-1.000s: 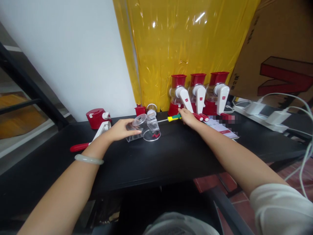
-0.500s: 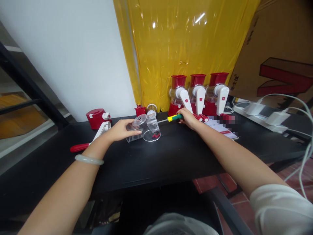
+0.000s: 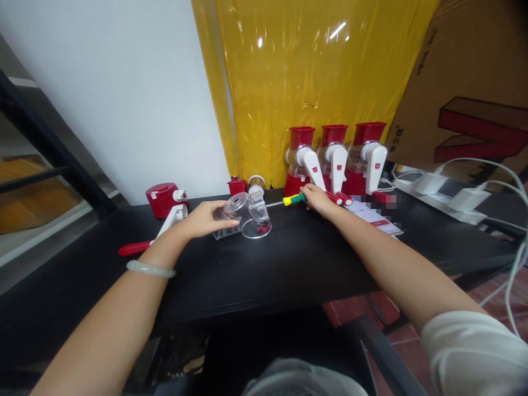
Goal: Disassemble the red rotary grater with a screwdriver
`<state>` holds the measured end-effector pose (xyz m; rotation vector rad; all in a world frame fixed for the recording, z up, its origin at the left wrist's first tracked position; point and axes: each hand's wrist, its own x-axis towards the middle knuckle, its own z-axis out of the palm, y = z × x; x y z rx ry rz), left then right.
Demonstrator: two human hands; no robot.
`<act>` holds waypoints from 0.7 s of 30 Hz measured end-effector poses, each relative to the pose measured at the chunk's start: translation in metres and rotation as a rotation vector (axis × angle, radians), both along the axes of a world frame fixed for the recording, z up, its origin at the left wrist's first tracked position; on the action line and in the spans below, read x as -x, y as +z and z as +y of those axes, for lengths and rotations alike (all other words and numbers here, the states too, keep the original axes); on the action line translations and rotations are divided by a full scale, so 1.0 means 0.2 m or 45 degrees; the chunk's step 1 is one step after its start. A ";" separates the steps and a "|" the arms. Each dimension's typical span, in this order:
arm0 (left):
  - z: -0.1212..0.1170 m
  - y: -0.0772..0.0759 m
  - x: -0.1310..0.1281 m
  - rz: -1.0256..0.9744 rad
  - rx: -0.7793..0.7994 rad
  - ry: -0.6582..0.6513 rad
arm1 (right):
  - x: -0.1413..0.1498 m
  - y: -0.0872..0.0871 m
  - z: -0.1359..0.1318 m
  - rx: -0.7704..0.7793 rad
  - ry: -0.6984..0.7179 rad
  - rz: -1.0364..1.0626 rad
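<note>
My left hand (image 3: 207, 218) grips the clear plastic grater body (image 3: 256, 223), which lies on its side on the black table. Its round opening faces me, and a red mark shows on it. In my right hand (image 3: 317, 199) is a screwdriver (image 3: 294, 199) with a yellow and green handle. The thin metal shaft points left and its tip meets the right side of the clear body; the exact contact is hidden. Left of my left hand are a red grater base (image 3: 160, 199) and a white crank handle (image 3: 169, 220) with a red grip.
Three assembled red-and-white rotary graters (image 3: 301, 157) stand at the back right. Behind the clear body are a small red part (image 3: 236, 187) and a metal grater drum (image 3: 256, 182). A phone or tablet (image 3: 375, 217) and a power strip with cables (image 3: 443, 201) lie at right.
The fingers of my right hand have shifted slightly around the screwdriver handle, which looks turned a little. My left hand and the clear body have stayed in place.
</note>
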<state>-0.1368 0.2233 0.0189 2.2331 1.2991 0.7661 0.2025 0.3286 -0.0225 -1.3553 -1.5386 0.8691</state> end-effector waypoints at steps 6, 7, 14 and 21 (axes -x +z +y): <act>0.01 -0.01 0.01 -0.008 0.006 -0.007 | 0.02 0.01 -0.01 0.086 0.018 0.259; 0.01 -0.01 0.01 -0.007 0.007 -0.007 | 0.02 0.01 -0.01 0.097 0.021 0.298; 0.01 -0.01 0.01 0.004 0.002 -0.003 | 0.02 0.01 0.00 0.120 0.088 0.398; 0.00 0.00 0.00 0.001 0.001 -0.003 | 0.01 0.02 -0.03 0.069 0.048 0.085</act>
